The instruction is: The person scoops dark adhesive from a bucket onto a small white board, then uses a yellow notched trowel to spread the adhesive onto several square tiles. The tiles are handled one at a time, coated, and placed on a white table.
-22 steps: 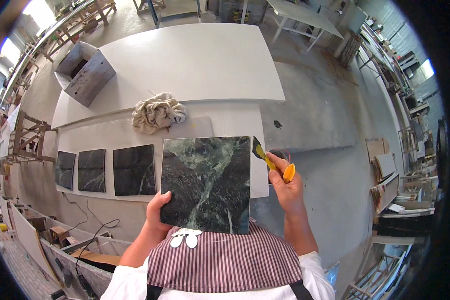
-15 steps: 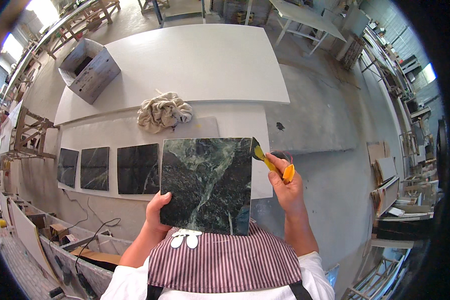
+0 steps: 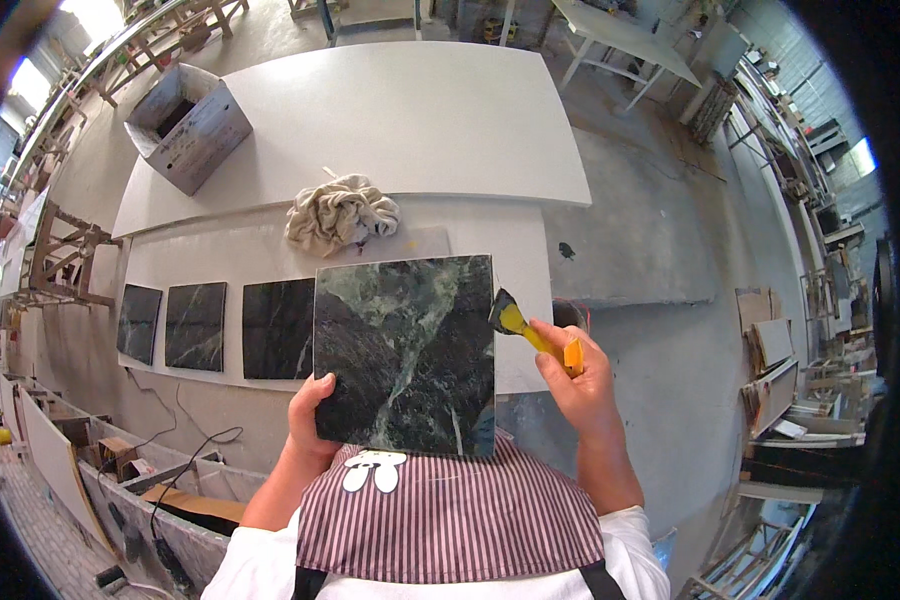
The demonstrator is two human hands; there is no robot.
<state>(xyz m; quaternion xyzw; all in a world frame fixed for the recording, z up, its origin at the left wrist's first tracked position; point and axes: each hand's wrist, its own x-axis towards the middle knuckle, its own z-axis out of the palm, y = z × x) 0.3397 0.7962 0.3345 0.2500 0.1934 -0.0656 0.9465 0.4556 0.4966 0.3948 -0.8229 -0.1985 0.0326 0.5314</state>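
My left hand [image 3: 313,417] grips the lower left corner of a dark green marble tile [image 3: 406,352] with pale veins and holds it up in front of my striped apron. A small scraper with a yellow handle [image 3: 532,334] is in my right hand [image 3: 577,382], its dark blade close to the tile's right edge. Behind the tile lies a white slab [image 3: 270,262] with three more dark tiles [image 3: 279,329] laid in a row at its left.
A crumpled beige rag [image 3: 341,213] rests on the slab above the held tile. Further back stands a large white table [image 3: 390,110] with a grey box [image 3: 186,124] at its left end. Concrete floor lies to the right, shelving along the right wall, cables and boards lower left.
The view has shifted a little, so the table and slab sit slightly lower in frame. The tile and scraper stay held in nearly the same pose.
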